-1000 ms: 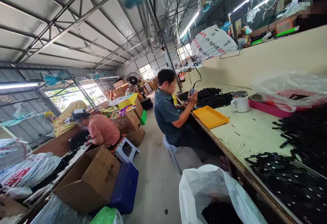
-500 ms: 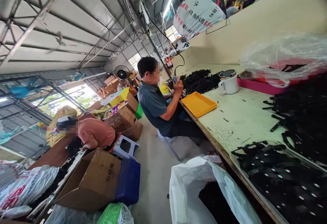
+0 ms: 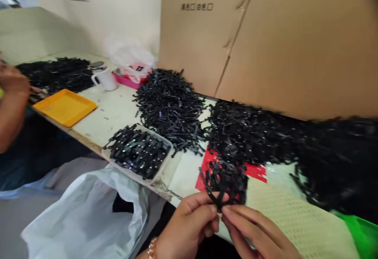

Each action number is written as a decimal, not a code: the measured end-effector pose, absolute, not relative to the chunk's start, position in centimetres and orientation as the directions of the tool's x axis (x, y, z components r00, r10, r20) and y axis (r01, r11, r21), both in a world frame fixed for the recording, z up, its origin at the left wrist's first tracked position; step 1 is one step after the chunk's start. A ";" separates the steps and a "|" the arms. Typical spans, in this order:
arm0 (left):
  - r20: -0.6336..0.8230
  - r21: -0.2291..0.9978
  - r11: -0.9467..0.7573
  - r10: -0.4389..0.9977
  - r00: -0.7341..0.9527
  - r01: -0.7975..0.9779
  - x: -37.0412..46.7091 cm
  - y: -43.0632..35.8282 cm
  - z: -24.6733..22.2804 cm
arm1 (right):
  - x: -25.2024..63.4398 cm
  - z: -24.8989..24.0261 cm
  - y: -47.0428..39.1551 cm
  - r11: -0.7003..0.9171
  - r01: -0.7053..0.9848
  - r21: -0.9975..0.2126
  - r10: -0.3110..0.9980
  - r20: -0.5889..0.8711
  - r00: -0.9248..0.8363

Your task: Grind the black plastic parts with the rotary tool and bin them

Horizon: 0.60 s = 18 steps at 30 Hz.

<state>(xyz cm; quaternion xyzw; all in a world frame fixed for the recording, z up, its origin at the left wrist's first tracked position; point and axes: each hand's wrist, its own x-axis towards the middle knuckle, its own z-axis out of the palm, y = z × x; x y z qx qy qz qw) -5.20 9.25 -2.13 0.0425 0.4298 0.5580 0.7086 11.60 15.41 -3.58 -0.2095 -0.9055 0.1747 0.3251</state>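
My left hand (image 3: 191,219) pinches dark black strips (image 3: 217,196) between thumb and forefinger at the table's front edge. My right hand (image 3: 260,229) meets it there, its thumb and fingertips closed on the lower end of the same strips. The strips fan upward from the pinch; how they join is blurred and partly covered by my fingers. Right behind them lies a small heap of loose black strips (image 3: 230,176) on a red sheet (image 3: 203,168). To the left, a clear shallow tray (image 3: 168,154) holds black strips dotted with shiny metal studs.
Large piles of black strips (image 3: 171,105) line the table's back, before a tall cardboard box (image 3: 295,46). Further left stand a white mug (image 3: 108,79) and a yellow tray (image 3: 66,107). A white sack (image 3: 88,215) is below the edge; a co-worker's arm (image 3: 13,105) shows far left.
The view has swung from the room and the seated co-worker round to the right, onto my part of the table. Both my hands and the strips in them have come into view.
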 end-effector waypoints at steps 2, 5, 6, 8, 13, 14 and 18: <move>-0.583 0.527 0.388 0.812 0.010 -0.756 -4.4 8.8 -1.5 | 12.3 -3.2 14.7 0.847 0.275 -0.455 0.506 0.530 -0.681; -0.585 0.539 0.394 0.811 0.006 -0.745 -3.0 8.3 -1.1 | 13.7 -3.0 13.8 0.831 0.312 -0.461 0.540 0.530 -0.654; -0.581 0.549 0.399 0.814 0.008 -0.735 -2.5 8.2 -1.1 | 14.1 -3.0 13.6 0.827 0.321 -0.462 0.548 0.533 -0.644; -0.579 0.563 0.405 0.815 0.006 -0.721 -1.6 7.9 -1.2 | 14.9 -3.0 13.3 0.823 0.324 -0.468 0.556 0.542 -0.630; -0.567 0.594 0.413 0.824 0.004 -0.690 0.0 7.3 -1.6 | 15.7 -2.9 12.7 0.823 0.305 -0.480 0.559 0.585 -0.588; -0.563 0.606 0.412 0.827 0.000 -0.681 0.3 7.3 -1.7 | 15.8 -2.9 12.6 0.824 0.307 -0.476 0.558 0.591 -0.582; -0.546 0.659 0.402 0.837 -0.037 -0.636 1.1 7.4 -2.1 | 16.3 -3.4 12.2 0.840 0.332 -0.429 0.541 0.617 -0.571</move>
